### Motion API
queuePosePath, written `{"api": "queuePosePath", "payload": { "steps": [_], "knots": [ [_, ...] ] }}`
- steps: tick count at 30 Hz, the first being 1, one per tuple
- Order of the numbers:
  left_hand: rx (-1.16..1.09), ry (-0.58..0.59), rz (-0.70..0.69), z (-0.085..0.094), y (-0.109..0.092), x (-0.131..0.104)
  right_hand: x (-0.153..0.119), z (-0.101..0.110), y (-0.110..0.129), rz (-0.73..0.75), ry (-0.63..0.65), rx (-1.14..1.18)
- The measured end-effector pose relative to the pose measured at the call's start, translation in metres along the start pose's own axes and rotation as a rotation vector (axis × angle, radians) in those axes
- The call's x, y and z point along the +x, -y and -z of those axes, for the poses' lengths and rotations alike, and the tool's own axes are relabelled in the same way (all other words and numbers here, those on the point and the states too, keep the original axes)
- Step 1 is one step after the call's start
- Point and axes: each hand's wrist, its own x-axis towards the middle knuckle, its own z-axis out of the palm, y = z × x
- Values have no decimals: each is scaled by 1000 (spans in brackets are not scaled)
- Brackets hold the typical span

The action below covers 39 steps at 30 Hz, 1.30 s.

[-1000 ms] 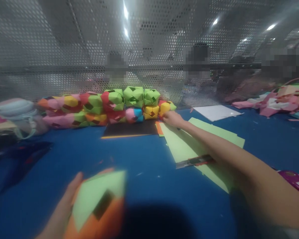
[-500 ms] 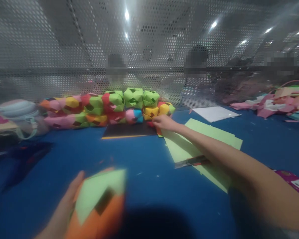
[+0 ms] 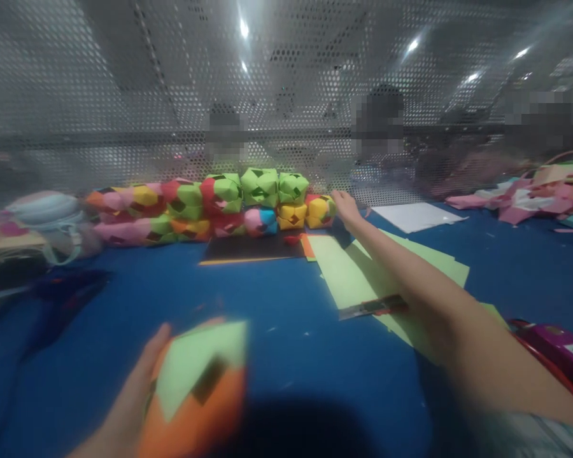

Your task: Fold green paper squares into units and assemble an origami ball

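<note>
My left hand (image 3: pixel 146 375) holds a folded paper ball (image 3: pixel 200 375), pale green above and orange below, near the front edge of the view. It is blurred, and most of the fingers are hidden behind it. My right hand (image 3: pixel 347 207) reaches far forward to the right end of a row of paper balls. Its fingers are stretched out beside a yellow, red and green paper ball (image 3: pixel 319 213); whether they touch it I cannot tell. Green paper balls (image 3: pixel 259 186) sit on top of the row, with a yellow one (image 3: pixel 291 216) below.
Light green paper sheets (image 3: pixel 337 273) lie under my right forearm, a cutter knife (image 3: pixel 370 308) on them. A dark sheet (image 3: pixel 248 248) lies before the row. A white sheet (image 3: pixel 413 217), pink paper pieces (image 3: pixel 520 197) and a purple case (image 3: pixel 556 350) are rightward. Perforated metal panel (image 3: pixel 286 95) stands behind.
My right hand has moved from the small red piece in front of the row to the right and back, beside the end ball. My left hand still holds its paper ball.
</note>
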Motion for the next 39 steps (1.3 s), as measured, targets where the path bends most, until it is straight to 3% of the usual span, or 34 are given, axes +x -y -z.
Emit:
{"api": "queuePosePath", "payload": {
  "steps": [3,7,15,18,21,23,25,27,28,32,39],
  "knots": [
    [18,0,1,-2,1,-1,6,-14,-1,-140,7,57],
    [68,184,51,0,2,-1,7,-23,3,-221,1,128],
    [30,348,23,4,2,2,-9,5,34,-128,-140,199],
    [-4,398,-7,-6,6,-4,-47,12,62,-58,-113,240],
    [-33,380,-81,-19,8,-11,-117,21,96,134,91,319],
    [-53,375,-142,-26,10,-14,-174,30,117,415,383,354],
    [-43,389,-193,-30,12,-16,-226,38,132,677,588,372],
    [-31,408,-222,-29,14,-15,-264,41,142,868,679,343],
    [-24,417,-227,-29,16,-14,-276,42,145,921,666,328],
    [0,433,-235,-26,21,-12,-299,36,151,978,589,214],
    [1,446,-278,-29,27,-12,-311,31,154,860,568,176]
  ]
}}
